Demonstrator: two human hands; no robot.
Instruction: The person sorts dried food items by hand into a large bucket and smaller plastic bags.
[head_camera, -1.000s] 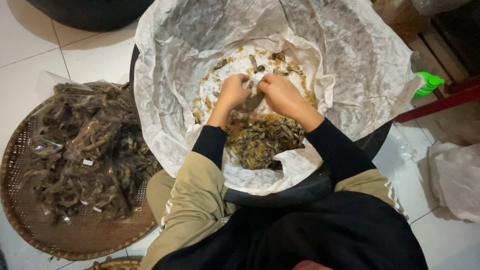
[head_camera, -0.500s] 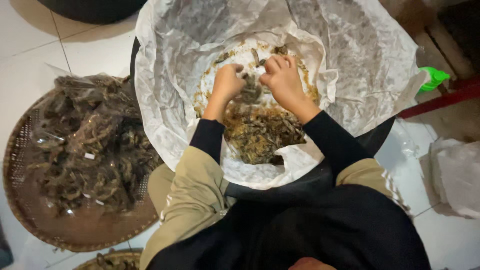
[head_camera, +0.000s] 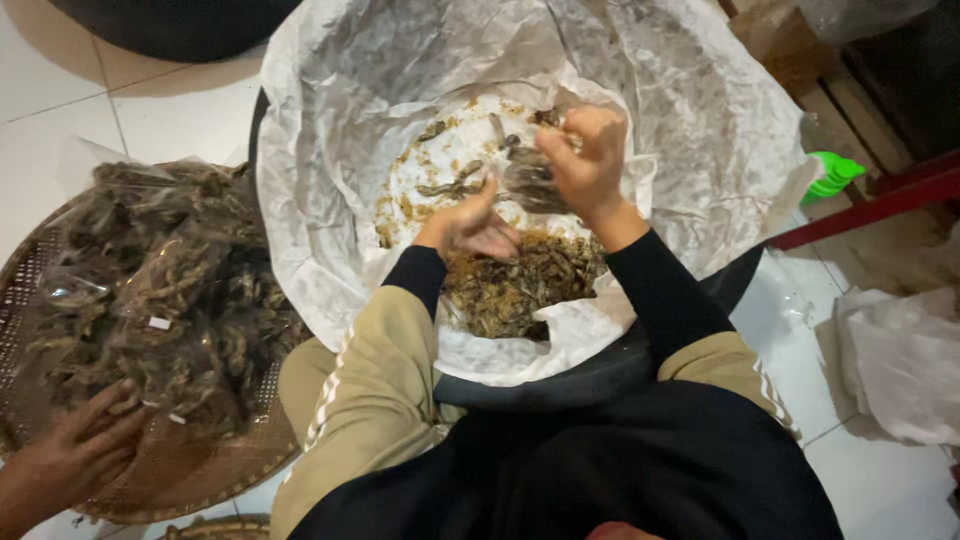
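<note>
Head view, nearest first: black top and tan sleeves low in the frame, knees against a dark tub (head_camera: 600, 372) lined with crumpled white paper (head_camera: 330, 190). Just beyond, at centre, left hand (head_camera: 468, 226) with fingers loosely spread, palm down over a heap of dried brown fish (head_camera: 520, 290) — touching it or just above, cannot tell. Slightly higher and right of centre, right hand (head_camera: 590, 160) raised and closed on a small clump of dried fish (head_camera: 528, 182). Lower left corner — another person's hand (head_camera: 85, 450) on a round woven tray (head_camera: 170, 470) piled with clear packets (head_camera: 160, 290). Far right, a green plastic piece (head_camera: 835, 175) beside a red bar (head_camera: 880, 205).
</note>
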